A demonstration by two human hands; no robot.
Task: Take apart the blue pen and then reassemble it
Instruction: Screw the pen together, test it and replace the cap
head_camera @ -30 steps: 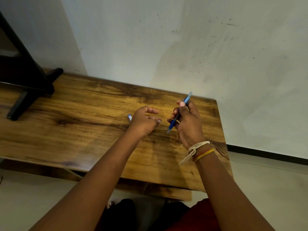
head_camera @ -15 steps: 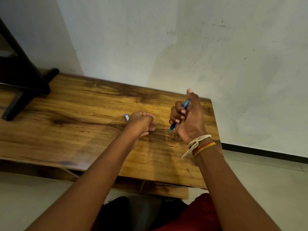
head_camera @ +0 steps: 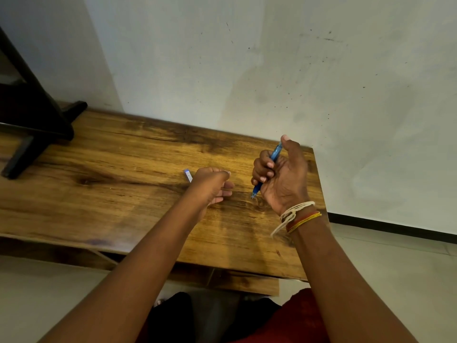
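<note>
Right hand grips the slim blue plastic pen in a fist: fingers curled round the barrel, thumb lying straight up along its upper end. Pen is tilted, upper end near the thumb tip, pointed tip sticking out below the little finger, down toward the brown wood-grain worktop; can't tell if the tip touches the surface or sits just above it. Left hand is just beside the right one, on its left, apart from it, no contact. Its fingers are curled in toward the palm, back of the hand facing the camera; can't tell whether it holds anything inside, the palm side is hidden. Small blue-and-white piece, short and stubby, lies on the worktop just beyond the left hand's knuckles, on the side away from the right hand; too small to say what part it is, and touching or not can't be resolved. Right wrist carries a white twisted cord band and a red-and-yellow thread band right behind it. Far to the left of both hands, a black angled stand rests on the worktop's far corner. Pale scuffed wall beyond the hands; light tiled floor to the right of the right forearm.
</note>
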